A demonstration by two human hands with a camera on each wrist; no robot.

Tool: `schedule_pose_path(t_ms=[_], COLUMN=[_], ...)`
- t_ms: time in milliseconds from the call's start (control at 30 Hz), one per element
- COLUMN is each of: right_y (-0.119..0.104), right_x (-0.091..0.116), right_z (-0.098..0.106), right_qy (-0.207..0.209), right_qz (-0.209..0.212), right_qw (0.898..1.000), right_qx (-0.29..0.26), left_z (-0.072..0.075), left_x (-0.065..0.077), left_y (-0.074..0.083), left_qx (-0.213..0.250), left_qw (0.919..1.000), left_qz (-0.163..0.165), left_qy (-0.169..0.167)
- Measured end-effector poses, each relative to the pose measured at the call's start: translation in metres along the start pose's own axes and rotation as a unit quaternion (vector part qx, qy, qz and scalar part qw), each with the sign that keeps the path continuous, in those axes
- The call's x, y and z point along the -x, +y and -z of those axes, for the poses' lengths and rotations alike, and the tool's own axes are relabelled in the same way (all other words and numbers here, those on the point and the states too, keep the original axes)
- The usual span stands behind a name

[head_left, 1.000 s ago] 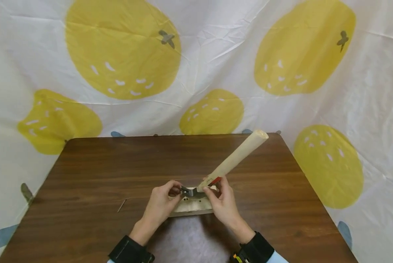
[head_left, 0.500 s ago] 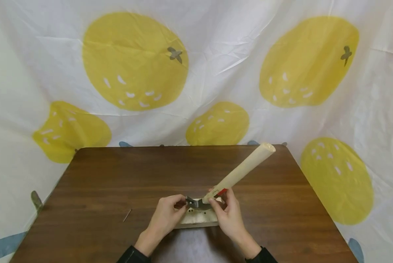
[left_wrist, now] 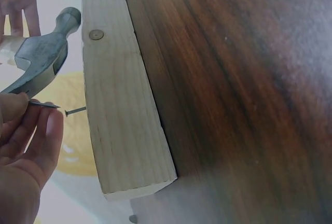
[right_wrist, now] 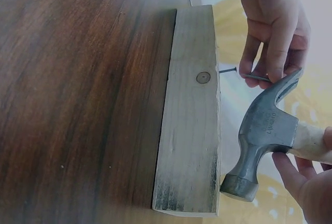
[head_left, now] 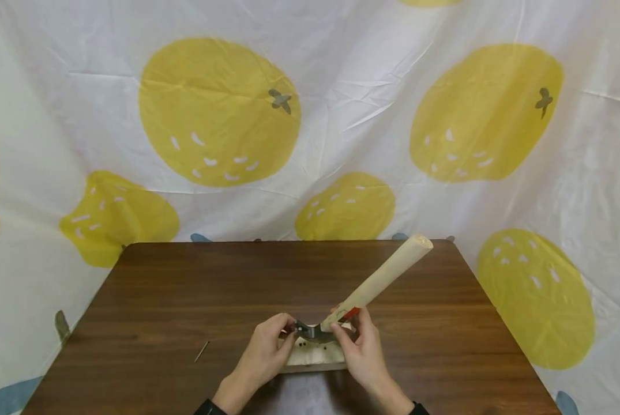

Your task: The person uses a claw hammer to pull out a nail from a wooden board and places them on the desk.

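Note:
A claw hammer (head_left: 312,333) stands over a pale wooden block (head_left: 315,358), its wooden handle (head_left: 379,280) slanting up to the right. My right hand (head_left: 363,349) grips the handle close to the head. In the right wrist view, the hammer's striking face rests at or just above the block's upper edge. My left hand (head_left: 263,349) pinches a nail (left_wrist: 44,104) between thumb and fingers, right by the claw's tip; whether the claw touches it is hard to tell. Another nail (right_wrist: 228,70) stands partly driven in the block's top, just below those fingers.
A loose nail (head_left: 202,351) lies on the brown wooden table (head_left: 185,300), left of the block. Several dark holes mark the block's top. Behind the table's far edge hangs a white cloth (head_left: 341,127) with yellow fruit prints.
The head view has tilted up, so everything sits lower in the frame. Both hands keep their holds on the nail and hammer, with hardly any movement between them.

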State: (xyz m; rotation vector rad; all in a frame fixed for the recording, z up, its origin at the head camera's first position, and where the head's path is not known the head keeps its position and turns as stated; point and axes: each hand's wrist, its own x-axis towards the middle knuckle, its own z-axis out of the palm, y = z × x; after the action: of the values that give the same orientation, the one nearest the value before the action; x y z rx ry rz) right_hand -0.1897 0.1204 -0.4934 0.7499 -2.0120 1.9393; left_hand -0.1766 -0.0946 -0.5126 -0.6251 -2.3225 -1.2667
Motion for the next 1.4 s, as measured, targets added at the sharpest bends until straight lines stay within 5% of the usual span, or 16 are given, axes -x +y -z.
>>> schedule_pose_path(t_ms=[267,733,1100,1400], right_y=[0.001,0.0,0.0,0.003], right_x=[0.002,-0.005,-0.007,-0.007], right_z=[-0.002,-0.007,-0.008,-0.007], right_qy=[0.004,0.002,-0.006,-0.013], right_qz=[0.002,0.039,0.041,0.033], right_qw=[1.0,0.999,0.998,0.998], right_qx=[0.001,0.024,0.039,0.044], left_z=[0.001,0.019,0.042,0.057], left_x=[0.002,-0.002,0.009,0.019], left_y=[-0.002,0.001,-0.013,-0.022], left_qx=[0.016,-0.034,-0.096,-0.206], left_qw=[0.9999,0.9985,0.9912,0.966], left_qz=[0.002,-0.022,0.057,0.142], left_qy=[0.004,0.036,0.071,0.063])
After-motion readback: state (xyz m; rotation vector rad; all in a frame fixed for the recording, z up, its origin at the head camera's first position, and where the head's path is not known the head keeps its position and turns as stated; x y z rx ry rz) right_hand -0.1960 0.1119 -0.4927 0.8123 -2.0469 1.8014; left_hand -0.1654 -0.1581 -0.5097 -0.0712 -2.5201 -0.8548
